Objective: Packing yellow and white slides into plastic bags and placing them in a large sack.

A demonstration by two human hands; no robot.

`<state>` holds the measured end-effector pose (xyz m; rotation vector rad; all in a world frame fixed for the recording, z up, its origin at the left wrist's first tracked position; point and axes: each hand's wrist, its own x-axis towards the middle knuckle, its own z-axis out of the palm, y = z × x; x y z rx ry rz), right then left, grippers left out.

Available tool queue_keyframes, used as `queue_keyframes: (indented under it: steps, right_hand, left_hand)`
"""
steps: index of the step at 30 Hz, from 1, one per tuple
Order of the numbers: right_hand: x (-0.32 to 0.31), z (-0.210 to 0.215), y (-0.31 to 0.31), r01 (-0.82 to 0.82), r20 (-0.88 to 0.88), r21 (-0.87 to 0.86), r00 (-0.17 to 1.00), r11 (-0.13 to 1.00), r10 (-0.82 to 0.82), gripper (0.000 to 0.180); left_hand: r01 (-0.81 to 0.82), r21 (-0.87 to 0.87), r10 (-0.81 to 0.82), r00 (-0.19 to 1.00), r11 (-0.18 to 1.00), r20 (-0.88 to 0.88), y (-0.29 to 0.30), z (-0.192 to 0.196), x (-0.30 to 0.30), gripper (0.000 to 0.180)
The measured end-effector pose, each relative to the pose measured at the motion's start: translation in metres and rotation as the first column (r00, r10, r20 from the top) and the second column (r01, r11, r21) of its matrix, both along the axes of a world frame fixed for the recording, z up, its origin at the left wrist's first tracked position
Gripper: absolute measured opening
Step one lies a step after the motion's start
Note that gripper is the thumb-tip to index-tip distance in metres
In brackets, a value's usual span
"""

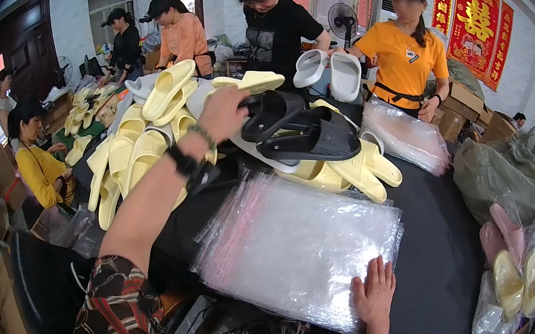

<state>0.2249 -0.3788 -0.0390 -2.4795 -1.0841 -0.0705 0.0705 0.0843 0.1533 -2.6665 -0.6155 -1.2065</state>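
Observation:
My left hand (222, 116) is stretched out over the slipper pile, its bent fingers closed at the near-left edge of a black slipper (275, 114); the fingertips are partly hidden. Against that slipper lies a second black slipper (316, 141), on top of pale yellow slippers (357, 170). More yellow slippers (144, 155) are heaped left of my forearm. My right hand (374, 295) rests flat, fingers extended, on the right edge of a stack of clear plastic bags (301, 241) on the black table (436, 261).
Across the table, a person in orange (402, 56) holds light grey slippers (345, 76) beside another stack of clear bags (403, 135). A person in black (281, 31) stands alongside. Bagged slippers (518, 273) and a large greenish sack (515, 173) are on the right. Others work at left.

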Motion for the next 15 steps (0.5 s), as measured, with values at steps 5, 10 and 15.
queue_keyframes:
  steps: [5, 10, 15]
  right_hand:
    - [0.004, -0.003, -0.008, 0.006, 0.010, -0.006, 1.000, 1.000, -0.006, 0.069]
    - [0.002, 0.003, -0.006, -0.003, 0.020, 0.010, 1.000, 1.000, 0.003, 0.068]
    - [0.002, 0.000, 0.000, -0.020, 0.018, 0.026, 1.000, 0.999, 0.019, 0.067]
  left_hand:
    - [0.305, -0.127, -0.324, 0.931, 0.944, -0.167, -0.159, -0.029, -0.051, 0.044]
    - [0.343, -0.321, -0.437, 0.849, 0.883, -0.297, -0.259, -0.114, -0.071, 0.060]
    - [0.184, -0.382, -0.326, 0.879, 0.906, -0.348, -0.288, -0.156, -0.056, 0.066]
